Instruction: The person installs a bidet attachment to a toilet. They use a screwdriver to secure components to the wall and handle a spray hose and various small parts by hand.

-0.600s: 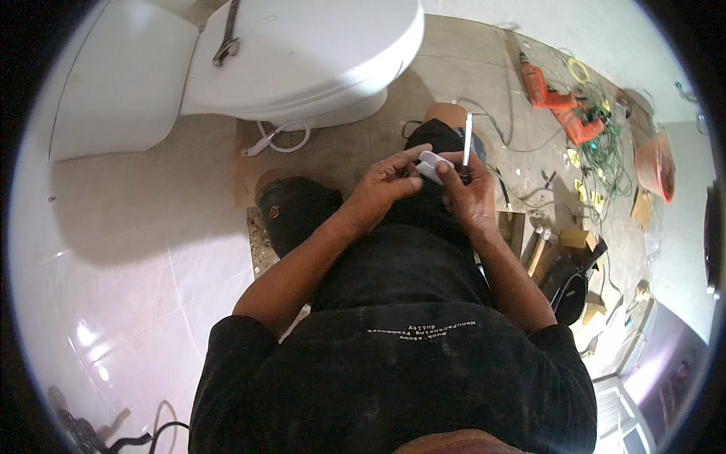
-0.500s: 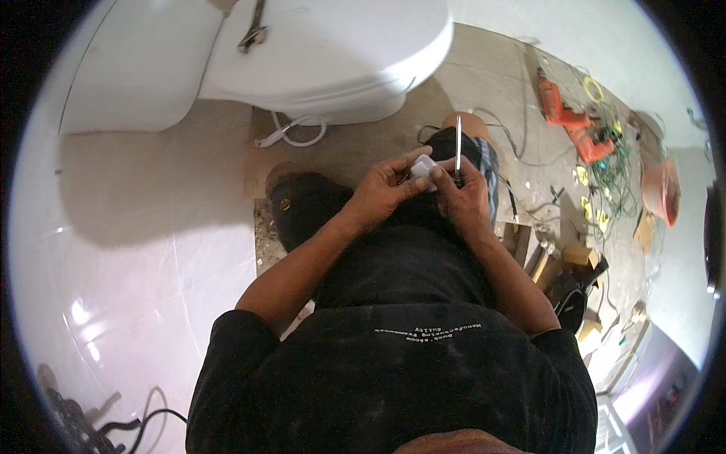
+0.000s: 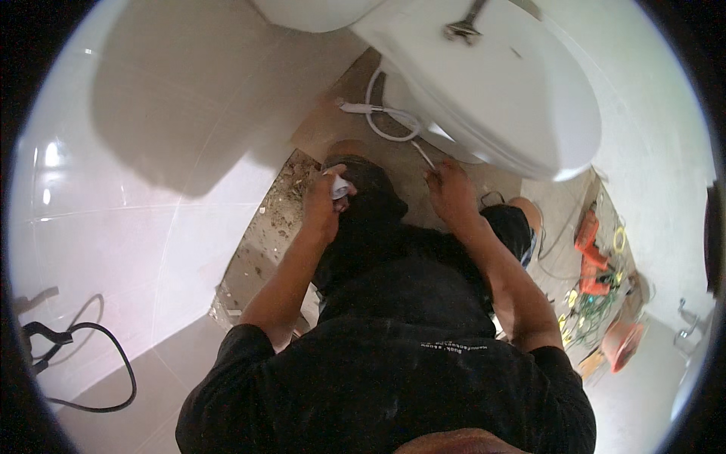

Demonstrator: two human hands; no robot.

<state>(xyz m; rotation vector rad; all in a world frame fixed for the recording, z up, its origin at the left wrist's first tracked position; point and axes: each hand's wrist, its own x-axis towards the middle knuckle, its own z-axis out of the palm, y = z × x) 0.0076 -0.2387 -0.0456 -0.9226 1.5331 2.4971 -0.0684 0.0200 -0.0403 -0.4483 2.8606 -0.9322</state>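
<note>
My left hand [image 3: 324, 206] is closed around a small white plastic piece [image 3: 340, 188], held over my left knee. The fingers cover part of it, so its exact kind does not show. In my right hand [image 3: 454, 193] is a screwdriver [image 3: 424, 155], its slim pale shaft pointing up and left toward the toilet base; the grip is hidden in my fingers. Just beyond the tip lies a white hand sprayer [image 3: 358, 108] with a looped white hose [image 3: 393, 138], on the floor beside the toilet.
The white toilet [image 3: 522, 91] has its lid down, with a wrench [image 3: 464, 30] lying on it. Orange power drills [image 3: 592, 253], tangled green cord [image 3: 592, 312] and an orange bucket [image 3: 622, 346] are at the right. Tiled wall stands at left, with a black hose [image 3: 130, 371] near it.
My hands have moved apart: the left toward my left knee with the white piece, the right toward the toilet base. The screwdriver has swung to point up-left. My view has turned leftward.
</note>
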